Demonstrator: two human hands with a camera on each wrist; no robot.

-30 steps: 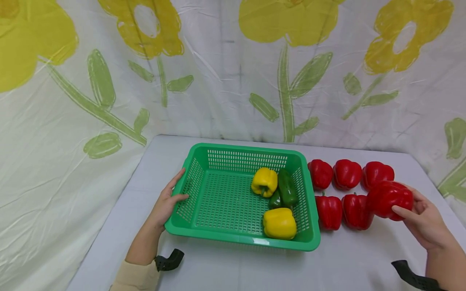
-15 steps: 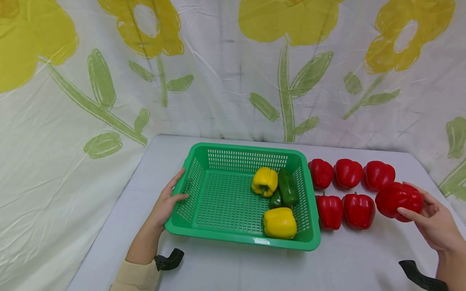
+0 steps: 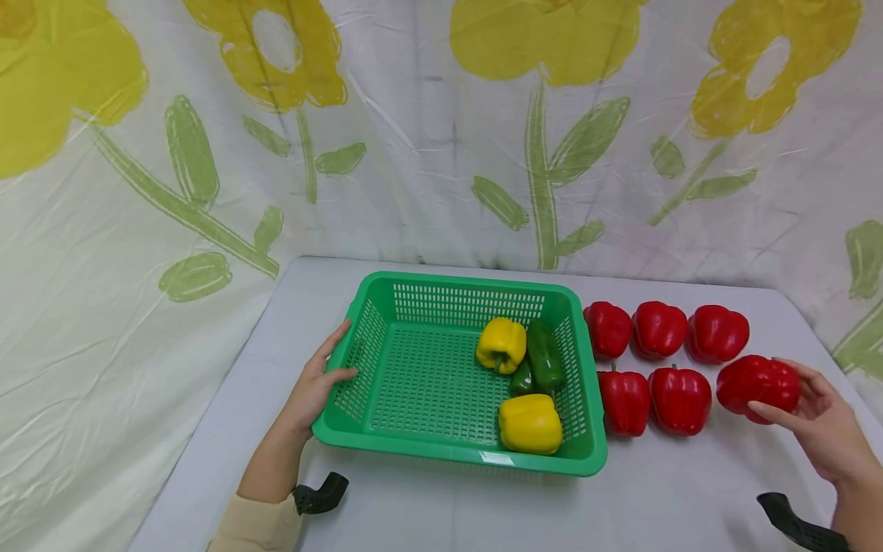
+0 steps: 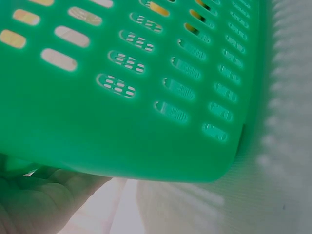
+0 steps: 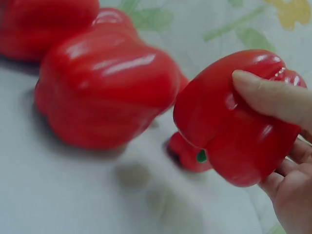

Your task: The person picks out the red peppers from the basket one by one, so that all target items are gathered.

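My right hand (image 3: 824,422) grips a red bell pepper (image 3: 757,386) at the right end of the front row of peppers. In the right wrist view the thumb lies across this tilted pepper (image 5: 239,122), and it appears held off the table. Beside it stand two front-row red bell peppers (image 3: 680,402), with three more red bell peppers (image 3: 717,334) behind. My left hand (image 3: 313,387) holds the left rim of a green plastic basket (image 3: 455,452), thumb over the inside. In the left wrist view the basket's slotted wall (image 4: 146,146) hides most of the fingers.
Inside the basket's right half lie a yellow bell pepper (image 3: 501,345), another yellow bell pepper (image 3: 530,424) and dark green peppers (image 3: 545,356). The white table (image 3: 483,514) ends at a flower-printed curtain (image 3: 414,176). The basket's right rim stands close to the red peppers.
My right hand has carried the red bell pepper right, away from the neighbouring front-row pepper, then slightly lower. The left hand and the basket stay where they were.
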